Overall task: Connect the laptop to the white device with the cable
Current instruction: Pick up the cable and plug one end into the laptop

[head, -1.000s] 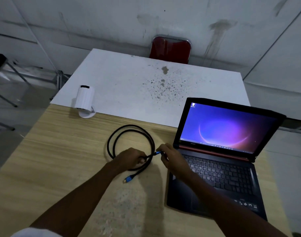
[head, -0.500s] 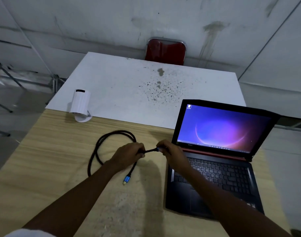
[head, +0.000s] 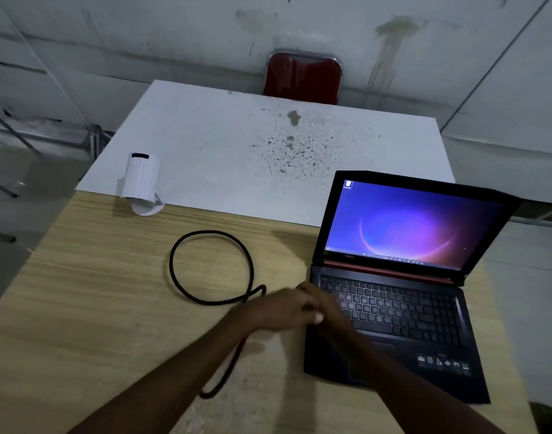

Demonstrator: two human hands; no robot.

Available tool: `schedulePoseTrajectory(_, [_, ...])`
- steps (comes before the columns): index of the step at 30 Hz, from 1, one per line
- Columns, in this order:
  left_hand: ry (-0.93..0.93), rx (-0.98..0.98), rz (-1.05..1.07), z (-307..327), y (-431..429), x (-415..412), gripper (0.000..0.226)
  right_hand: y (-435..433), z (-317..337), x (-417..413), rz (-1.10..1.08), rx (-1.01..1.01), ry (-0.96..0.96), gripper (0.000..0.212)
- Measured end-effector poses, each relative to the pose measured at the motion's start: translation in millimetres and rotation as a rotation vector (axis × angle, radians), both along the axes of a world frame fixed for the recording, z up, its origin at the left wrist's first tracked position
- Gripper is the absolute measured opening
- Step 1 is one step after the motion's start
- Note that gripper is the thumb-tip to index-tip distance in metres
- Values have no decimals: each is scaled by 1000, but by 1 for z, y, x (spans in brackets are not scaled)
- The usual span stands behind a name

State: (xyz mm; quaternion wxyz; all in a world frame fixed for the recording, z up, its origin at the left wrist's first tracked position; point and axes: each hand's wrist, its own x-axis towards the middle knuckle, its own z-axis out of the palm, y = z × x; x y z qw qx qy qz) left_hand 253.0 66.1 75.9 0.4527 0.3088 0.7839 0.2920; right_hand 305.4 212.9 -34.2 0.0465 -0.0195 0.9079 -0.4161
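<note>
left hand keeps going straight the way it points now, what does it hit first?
Probably the right hand, which it already meets, then the laptop at its left edge. Motion blur makes depth uncertain.

A stained grey wall (head: 174, 32) filled the upper frame in dim light. A red chrome-framed chair (head: 303, 78) stood top centre behind the speckled white surface (head: 237, 145) adjoining a light wood-grain surface (head: 80, 292).

Your worktop (head: 90, 296) looks like pale wood with lines of grain, and it is dull, not shiny. The white board (head: 205, 145) past it is smooth but has dark spots. The cable (head: 174, 277) looks like black matt rubber. The laptop (head: 390, 311) is dark matt plastic with a glossy, glowing screen. The white device (head: 142, 180) looks like smooth plastic. The red chair (head: 303, 78) has a shiny metal rim.
</note>
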Motion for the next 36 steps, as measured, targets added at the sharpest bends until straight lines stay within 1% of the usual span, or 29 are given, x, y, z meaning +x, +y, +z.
schedulePoseTrajectory(1, [-97,122,96,12,1,-8,32,1,2,-1,-21,-12,5,13])
schedulePoseTrajectory(2, [-186,234,210,23,2,-18,29,4,4,-4,-63,-25,-10,19])
schedulePoseTrajectory(3, [-210,319,317,28,1,-28,26,7,7,-9,-86,-52,-71,23])
schedulePoseTrajectory(4, [-148,367,388,31,0,-38,24,11,9,-13,-91,-40,-104,24])
schedulePoseTrajectory(5, [-12,362,410,28,-3,-48,22,15,11,-16,-111,-53,-143,21])
schedulePoseTrajectory(6, [125,306,405,20,-6,-55,22,17,14,-19,-113,-67,-162,16])
schedulePoseTrajectory(7, [218,213,381,8,-11,-60,27,18,15,-21,-128,-101,-182,13])
schedulePoseTrajectory(8, [247,106,344,-5,-16,-61,37,19,17,-25,-160,-153,-207,10])
schedulePoseTrajectory(10, [158,-94,282,-35,-27,-51,63,18,20,-28,-230,-297,-255,6])
schedulePoseTrajectory(11, [116,-152,277,-49,-32,-44,73,17,21,-31,-256,-358,-277,4])
schedulePoseTrajectory(12, [110,-188,285,-61,-36,-36,79,17,22,-33,-281,-401,-295,4])
schedulePoseTrajectory(13, [149,-228,282,-71,-40,-30,82,16,22,-34,-300,-411,-310,5])
schedulePoseTrajectory(15, [281,-330,183,-83,-43,-20,84,13,18,-34,-345,-429,-352,8])
schedulePoseTrajectory(17, [364,-404,71,-89,-45,-15,81,8,12,-32,-387,-460,-391,8])
schedulePoseTrajectory(18, [365,-424,51,-91,-48,-15,77,4,9,-32,-410,-482,-402,9])
schedulePoseTrajectory(21, [277,-444,62,-95,-59,-23,62,-6,4,-31,-502,-548,-404,8])
schedulePoseTrajectory(24, [260,-384,105,-94,-64,-32,49,-9,2,-32,-634,-666,-398,13])
schedulePoseTrajectory(27, [303,-289,147,-91,-62,-43,45,-9,0,-32,-694,-801,-416,13])
schedulePoseTrajectory(28, [252,-230,182,-91,-62,-47,45,-9,0,-32,-701,-832,-425,12])
schedulePoseTrajectory(31, [-68,-46,337,-88,-59,-57,59,-8,1,-34,-718,-925,-435,11])
schedulePoseTrajectory(32, [-129,-14,367,-86,-56,-60,59,-8,1,-34,-720,-947,-438,11])
schedulePoseTrajectory(34, [-161,37,418,-86,-49,-63,41,-9,3,-36,-712,-983,-446,11])
schedulePoseTrajectory(36, [-55,58,419,-88,-39,-65,22,-10,5,-38,-695,-1015,-447,12])
